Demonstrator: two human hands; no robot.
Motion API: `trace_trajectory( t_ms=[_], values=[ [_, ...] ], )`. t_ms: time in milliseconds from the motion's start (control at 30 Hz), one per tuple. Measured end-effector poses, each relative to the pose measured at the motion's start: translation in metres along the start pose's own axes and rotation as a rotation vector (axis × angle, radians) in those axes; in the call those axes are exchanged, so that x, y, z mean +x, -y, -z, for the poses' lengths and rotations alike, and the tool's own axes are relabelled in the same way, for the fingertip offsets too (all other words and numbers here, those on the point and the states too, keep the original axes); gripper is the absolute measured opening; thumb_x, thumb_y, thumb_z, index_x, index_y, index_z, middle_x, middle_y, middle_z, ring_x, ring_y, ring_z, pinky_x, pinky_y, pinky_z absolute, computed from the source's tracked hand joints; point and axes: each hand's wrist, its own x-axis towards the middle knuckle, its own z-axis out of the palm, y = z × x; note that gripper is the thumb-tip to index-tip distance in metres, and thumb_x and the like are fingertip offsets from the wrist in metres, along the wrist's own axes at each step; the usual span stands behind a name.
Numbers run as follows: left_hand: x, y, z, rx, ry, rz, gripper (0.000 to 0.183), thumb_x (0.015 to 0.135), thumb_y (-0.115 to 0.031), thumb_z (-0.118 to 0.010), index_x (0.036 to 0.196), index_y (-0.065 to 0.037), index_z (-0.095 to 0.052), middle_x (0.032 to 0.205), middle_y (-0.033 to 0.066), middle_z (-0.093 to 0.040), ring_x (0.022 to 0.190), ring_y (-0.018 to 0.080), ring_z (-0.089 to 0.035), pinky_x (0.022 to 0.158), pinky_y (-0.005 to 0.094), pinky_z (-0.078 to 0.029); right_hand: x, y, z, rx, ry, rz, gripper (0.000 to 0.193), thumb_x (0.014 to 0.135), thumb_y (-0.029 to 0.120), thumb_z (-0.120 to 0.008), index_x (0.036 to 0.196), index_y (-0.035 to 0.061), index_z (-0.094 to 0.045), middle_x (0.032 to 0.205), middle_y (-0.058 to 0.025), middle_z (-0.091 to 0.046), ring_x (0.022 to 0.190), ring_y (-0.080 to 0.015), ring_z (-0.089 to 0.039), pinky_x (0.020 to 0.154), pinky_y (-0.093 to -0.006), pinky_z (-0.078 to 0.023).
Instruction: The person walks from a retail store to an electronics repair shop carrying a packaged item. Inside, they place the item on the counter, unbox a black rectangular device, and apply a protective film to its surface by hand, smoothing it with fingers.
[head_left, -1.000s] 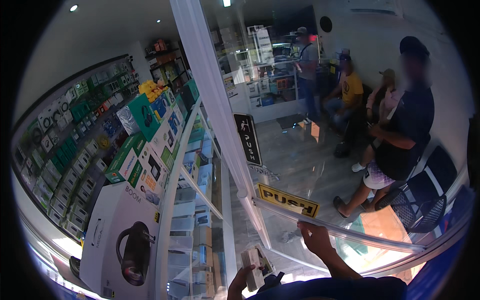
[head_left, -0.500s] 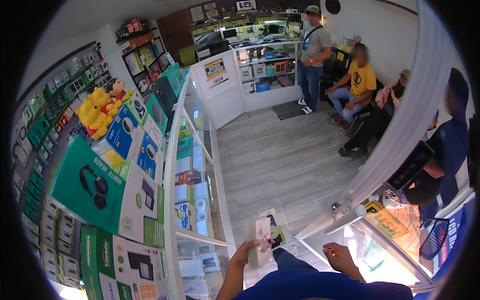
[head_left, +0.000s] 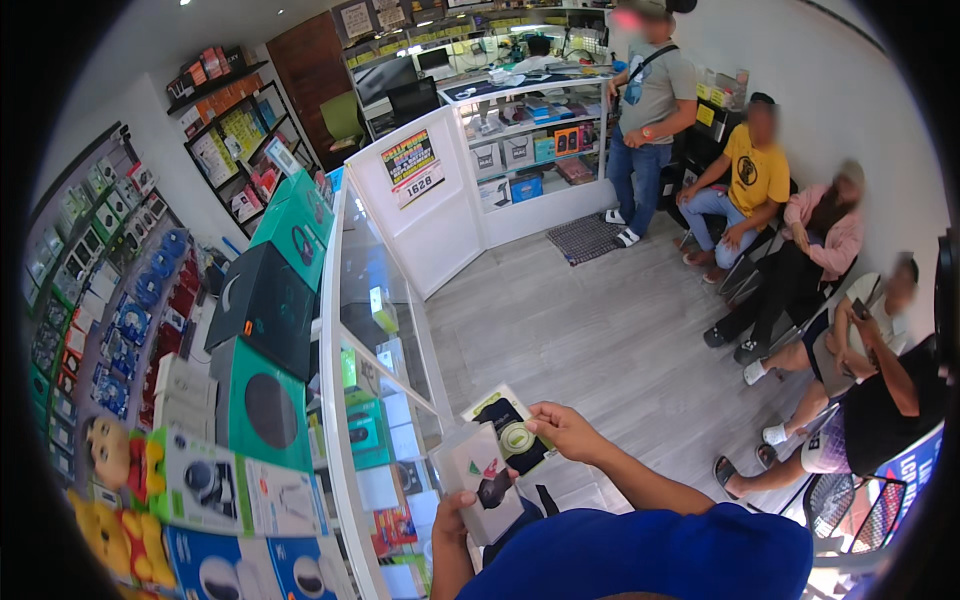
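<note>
My left hand (head_left: 455, 518) is wrapped round the lower left edge of a stack of flat, clear packs (head_left: 478, 465); the front one has a pale face with a dark and pink print. Behind and beside that stack is a flat phone case pack (head_left: 503, 408) with a dark navy middle, a pale ring and a light green border. My right hand (head_left: 568, 432) pinches this pack by its right edge. Both hands are in front of my blue shirt, the packs tilted and overlapping. What exactly lies inside the front packs is too small to tell.
A glass display counter (head_left: 400, 375) runs along my left, topped with boxes (head_left: 262, 400) and plush toys (head_left: 120, 540). Ahead stand a white half-door (head_left: 425, 235) and another display case (head_left: 545, 215). Several people (head_left: 755, 185) sit along the right wall; one person (head_left: 655, 110) stands by the far case.
I have moved forward from the glass door, which has left the view. My right hand has come leftward from empty air and closed on the phone case pack. The left keeps its stack.
</note>
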Motion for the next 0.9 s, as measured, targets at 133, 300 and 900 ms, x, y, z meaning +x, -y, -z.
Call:
trace_trajectory(
  t_ms=[133, 300, 900],
  values=[
    [0.081, -0.038, 0.060, -0.020, -0.043, 0.035, 0.093, 0.064, -0.036, -0.076, 0.140, 0.003, -0.039, 0.119, 0.0255, -0.064, 0.105, 0.0310, -0.067, 0.088, 0.0408, -0.058, 0.113, 0.006, 0.008, -0.023, 0.037, -0.047, 0.029, 0.101, 0.018, -0.056, 0.124, -0.0005, -0.058, 0.106, -0.0065, -0.069, 0.094, -0.0096, -0.064, 0.083, -0.0250, -0.050],
    [0.203, -0.130, 0.100, -0.062, 0.008, -0.036, 0.090, 0.068, -0.033, -0.076, 0.141, 0.003, -0.038, 0.122, 0.0247, -0.063, 0.106, 0.0285, -0.066, 0.087, 0.0388, -0.057, 0.247, 0.053, 0.035, -0.233, -0.076, -0.025, 0.033, 0.102, 0.028, -0.057, 0.119, 0.0007, -0.066, 0.102, -0.0037, -0.070, 0.093, -0.0089, -0.061, 0.085, -0.0269, -0.049],
    [0.530, -0.343, 0.201, 0.096, -0.436, -0.237, 0.085, 0.063, -0.028, -0.074, 0.136, 0.004, -0.045, 0.117, 0.0184, -0.066, 0.105, 0.0256, -0.063, 0.093, 0.0354, -0.050, 0.914, 0.306, 0.076, -0.762, 0.218, 0.727, 0.041, 0.098, 0.037, -0.050, 0.096, 0.0007, -0.070, 0.093, -0.0208, -0.069, 0.091, -0.0386, -0.065, 0.080, -0.0432, -0.050]
  ],
)
